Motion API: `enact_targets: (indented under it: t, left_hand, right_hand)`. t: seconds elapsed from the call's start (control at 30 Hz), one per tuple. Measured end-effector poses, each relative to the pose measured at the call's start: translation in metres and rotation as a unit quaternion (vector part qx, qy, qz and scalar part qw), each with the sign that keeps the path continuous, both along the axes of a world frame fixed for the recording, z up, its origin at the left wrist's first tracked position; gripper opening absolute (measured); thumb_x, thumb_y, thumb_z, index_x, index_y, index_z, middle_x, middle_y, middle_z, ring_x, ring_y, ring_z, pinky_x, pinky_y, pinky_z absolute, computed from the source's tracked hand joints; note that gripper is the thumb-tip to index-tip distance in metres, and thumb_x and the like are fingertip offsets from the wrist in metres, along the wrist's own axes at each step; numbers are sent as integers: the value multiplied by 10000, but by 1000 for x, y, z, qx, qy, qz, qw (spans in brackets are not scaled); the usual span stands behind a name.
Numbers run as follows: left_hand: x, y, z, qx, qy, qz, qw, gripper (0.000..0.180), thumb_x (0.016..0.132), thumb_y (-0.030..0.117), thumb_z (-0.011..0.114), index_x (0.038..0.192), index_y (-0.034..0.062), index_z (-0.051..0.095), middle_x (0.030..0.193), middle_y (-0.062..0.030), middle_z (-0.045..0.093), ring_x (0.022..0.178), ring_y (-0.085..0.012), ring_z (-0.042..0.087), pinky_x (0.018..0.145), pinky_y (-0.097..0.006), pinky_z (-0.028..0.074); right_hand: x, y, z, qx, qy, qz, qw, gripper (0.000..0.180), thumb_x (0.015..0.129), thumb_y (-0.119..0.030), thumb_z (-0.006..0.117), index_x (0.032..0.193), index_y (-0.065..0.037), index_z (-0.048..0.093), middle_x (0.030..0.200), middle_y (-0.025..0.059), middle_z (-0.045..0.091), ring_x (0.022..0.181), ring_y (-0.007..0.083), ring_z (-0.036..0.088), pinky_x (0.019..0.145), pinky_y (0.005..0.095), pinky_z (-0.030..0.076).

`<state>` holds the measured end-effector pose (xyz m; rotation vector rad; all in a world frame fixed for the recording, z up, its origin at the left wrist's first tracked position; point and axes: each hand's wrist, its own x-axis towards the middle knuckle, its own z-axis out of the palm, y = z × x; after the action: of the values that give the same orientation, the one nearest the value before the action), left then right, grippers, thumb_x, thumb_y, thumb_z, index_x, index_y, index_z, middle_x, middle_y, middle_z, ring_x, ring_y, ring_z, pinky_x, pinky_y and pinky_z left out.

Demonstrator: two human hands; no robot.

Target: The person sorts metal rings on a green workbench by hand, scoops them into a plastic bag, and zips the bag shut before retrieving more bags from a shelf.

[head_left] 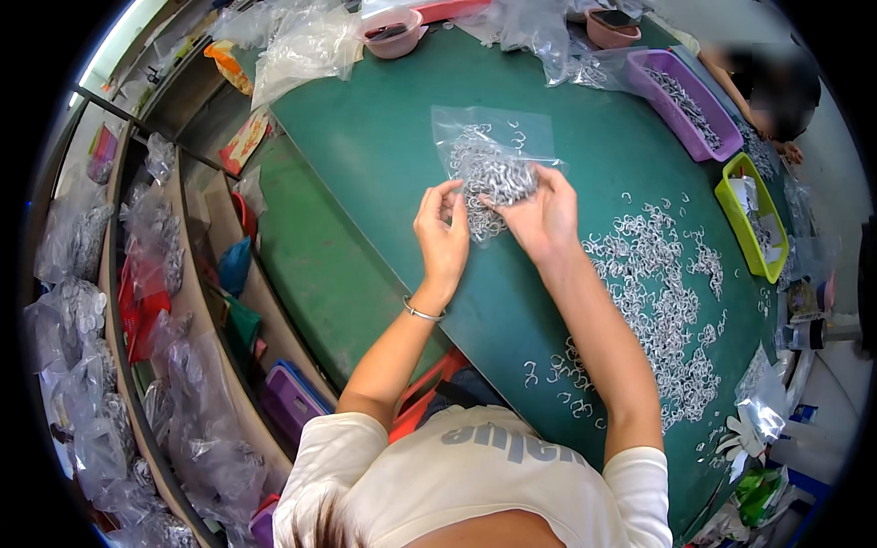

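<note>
A clear plastic bag (489,155) partly filled with small white hook-shaped clips lies on the green table (365,155). My left hand (443,228) pinches the bag's near edge with thumb and fingers. My right hand (544,215) grips the bag's mouth beside it, fingers closed among the clips. A wide scatter of loose white clips (658,292) spreads over the table to the right of my right forearm.
Purple tray (685,100) and lime tray (754,215) with clips stand at the right, by another person's arm (740,87). Pink bowls (393,35) and empty bags (306,46) sit at the far edge. Shelves of bagged clips (137,365) run along the left.
</note>
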<state>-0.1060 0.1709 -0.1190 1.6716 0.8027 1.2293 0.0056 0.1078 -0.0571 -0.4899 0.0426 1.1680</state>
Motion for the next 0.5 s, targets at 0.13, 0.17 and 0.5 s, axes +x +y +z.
enact_targets:
  t: [0.13,0.17,0.5]
  left_hand:
    - [0,-3,7,-78,-31,-38,996,184,858,-7,524,1039,-26,552,744,21,471,645,-35,455,561,-179,397]
    - [0,-3,9,-95,-34,-46,994,191,860,-5,521,1047,-28,547,740,20,473,638,-35,459,554,-177,399]
    - [-1,4,10,-124,-82,-75,986,246,839,-38,483,1082,-23,514,706,31,452,607,-19,418,516,-175,354]
  right_hand:
    - [5,11,7,-103,-140,52,983,459,861,-105,413,1276,20,262,1334,207,338,1210,327,394,1002,564,279]
    - [5,11,6,-153,-204,66,965,526,855,-86,420,1323,24,204,1353,209,315,1210,319,394,999,551,290]
    - [20,-16,-30,-309,-890,-46,333,342,773,-83,599,1101,-10,536,1040,157,530,998,297,513,957,387,363]
